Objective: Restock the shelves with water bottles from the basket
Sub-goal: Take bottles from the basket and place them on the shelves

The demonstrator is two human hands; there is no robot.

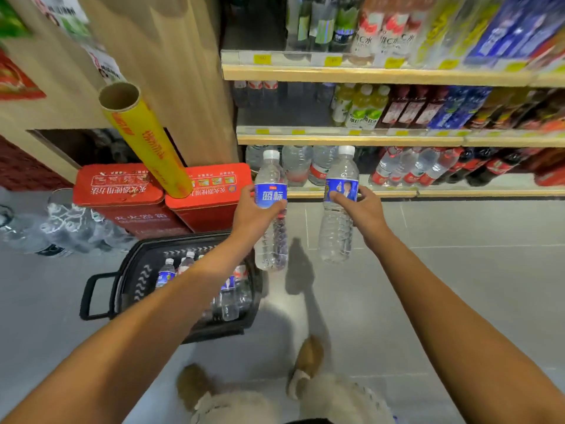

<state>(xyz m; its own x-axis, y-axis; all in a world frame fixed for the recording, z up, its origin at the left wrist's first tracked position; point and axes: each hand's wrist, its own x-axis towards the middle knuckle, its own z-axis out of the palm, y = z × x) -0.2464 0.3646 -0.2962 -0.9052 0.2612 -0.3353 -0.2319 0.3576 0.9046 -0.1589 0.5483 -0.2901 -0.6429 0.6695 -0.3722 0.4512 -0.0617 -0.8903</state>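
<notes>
My left hand [252,212] grips a clear water bottle with a blue label [271,179], held upright in front of the bottom shelf [351,193]. My right hand [365,214] grips a second blue-label water bottle [337,228] beside it, also upright. Both bottles hang above the floor, just short of the shelf's front edge. The black basket [134,280] stands on the floor below my left forearm, with several more blue-label bottles [228,296] inside. Large water bottles [296,163] stand at the left end of the bottom shelf.
Two red metal boxes [122,194] stand on the floor left of the shelf, with a yellow roll [146,142] leaning on them. Shrink-wrapped bottles [64,224] lie at far left. Higher shelves [367,75] hold drinks. My feet [305,365] stand on the grey tile floor.
</notes>
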